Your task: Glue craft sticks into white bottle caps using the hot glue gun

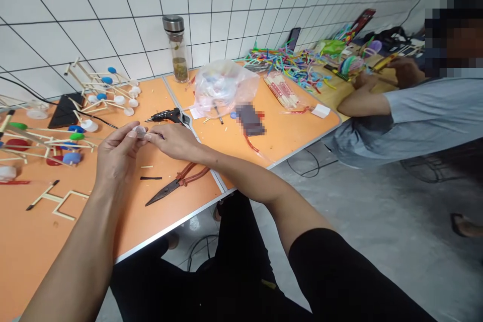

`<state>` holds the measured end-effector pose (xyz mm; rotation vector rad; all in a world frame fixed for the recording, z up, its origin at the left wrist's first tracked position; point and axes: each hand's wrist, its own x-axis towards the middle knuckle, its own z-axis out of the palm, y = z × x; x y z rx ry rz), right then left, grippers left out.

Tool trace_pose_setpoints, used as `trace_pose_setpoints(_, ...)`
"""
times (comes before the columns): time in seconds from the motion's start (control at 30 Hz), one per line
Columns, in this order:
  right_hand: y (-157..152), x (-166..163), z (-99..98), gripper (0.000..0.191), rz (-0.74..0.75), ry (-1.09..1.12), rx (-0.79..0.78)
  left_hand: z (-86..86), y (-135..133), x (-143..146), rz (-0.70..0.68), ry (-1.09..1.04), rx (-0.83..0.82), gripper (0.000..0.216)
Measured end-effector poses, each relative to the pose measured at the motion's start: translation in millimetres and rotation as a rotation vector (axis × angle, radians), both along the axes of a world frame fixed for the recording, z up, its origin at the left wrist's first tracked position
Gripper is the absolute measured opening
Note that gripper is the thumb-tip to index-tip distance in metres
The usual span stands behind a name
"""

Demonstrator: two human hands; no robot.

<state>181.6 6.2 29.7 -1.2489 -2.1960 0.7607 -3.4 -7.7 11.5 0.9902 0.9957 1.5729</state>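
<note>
My left hand (118,148) pinches a small clear, whitish bottle cap (140,131) between thumb and fingers, above the orange table. My right hand (175,140) is closed, its fingertips at the cap's right edge. A dark bit shows among its fingers, too small to name. Just behind the hands lies a black glue gun (166,115). Shears with reddish handles (166,192) rest in front of my right forearm, beside a thin black strip (151,178). Left of my left forearm is a flat frame of glued sticks (60,202).
Stick models with coloured bottle-cap wheels (101,96) stand at the left. Behind are a glass tea bottle (178,58), a plastic bag (226,85) and bundled sticks (281,89). Colourful strips (287,63) lie heaped farther right, where another person in a grey shirt (426,115) sits.
</note>
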Motion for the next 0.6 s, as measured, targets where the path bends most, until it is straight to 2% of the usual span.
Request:
trace_pose_setpoints(0.23, 0.6, -0.7, -4.1, 0.053, 0.009, -0.007, 0.027, -2.7, 5.1, -4.0, -0.013, -0.05, -0.008, 0.054)
trace_pose_setpoints(0.37, -5.9, -0.9, -5.8, 0.045, 0.05, 0.051, 0.096, -8.4, 7.4, -6.8, 0.002, -0.108, -0.035, 0.04)
trace_pose_setpoints(0.47, -11.1, -1.6, -6.7, 0.039, 0.023, 0.043, 0.163, -12.8, 9.9, -10.6, -0.05, -0.155, -0.052, 0.029)
trace_pose_setpoints(0.6, -14.1, -1.0, -9.3, 0.044, 0.001, -0.038, 0.254, -16.9, 14.1, -17.0, -0.069, -0.196, -0.065, 0.018)
